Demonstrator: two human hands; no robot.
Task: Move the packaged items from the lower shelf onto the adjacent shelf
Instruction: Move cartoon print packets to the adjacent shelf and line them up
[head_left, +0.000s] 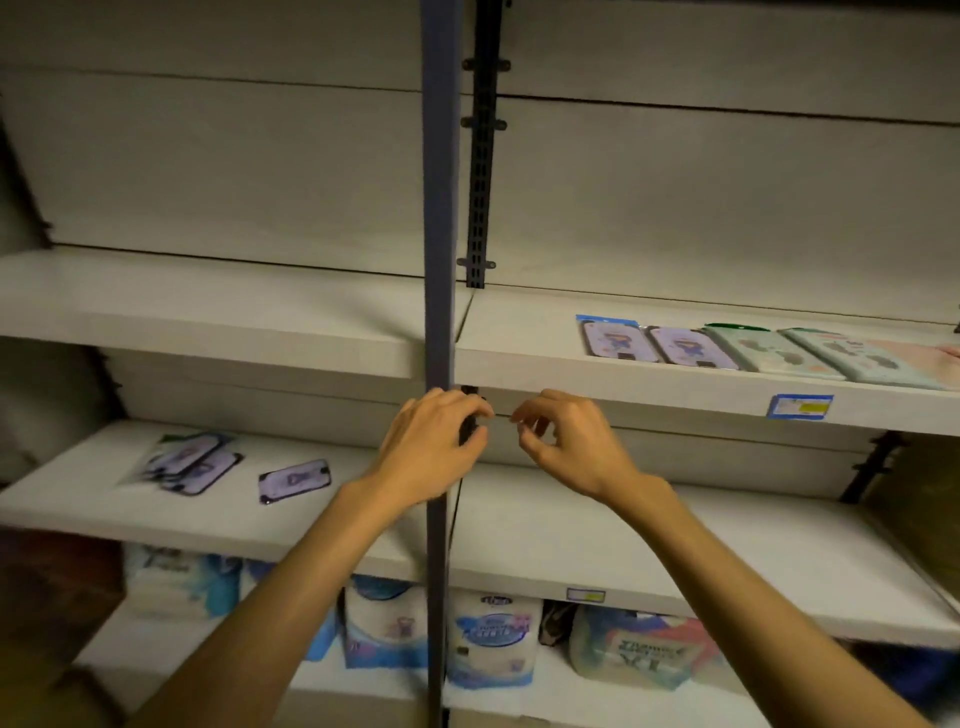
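On the lower left shelf (83, 501) lie a small overlapping pile of purple packaged phone cases (189, 462) and a single purple one (294, 480). The higher shelf on the right (519, 338) carries a row of packaged cases, purple (654, 345) at its left end and pale green (810, 356) further right. My left hand (434, 444) hovers in front of the blue upright post (441, 208) with its fingers loosely curled and nothing in them. My right hand (569, 441) is just beside it, below the right shelf's front edge, fingers also curled and empty.
A black slotted rail (480, 171) runs up beside the post. Packs of tissue rolls (491, 636) fill the bottom shelf. A blue price tag (800, 406) sticks to the right shelf's front edge. The right lower shelf (727, 561) and the upper left shelf (208, 301) hold nothing visible.
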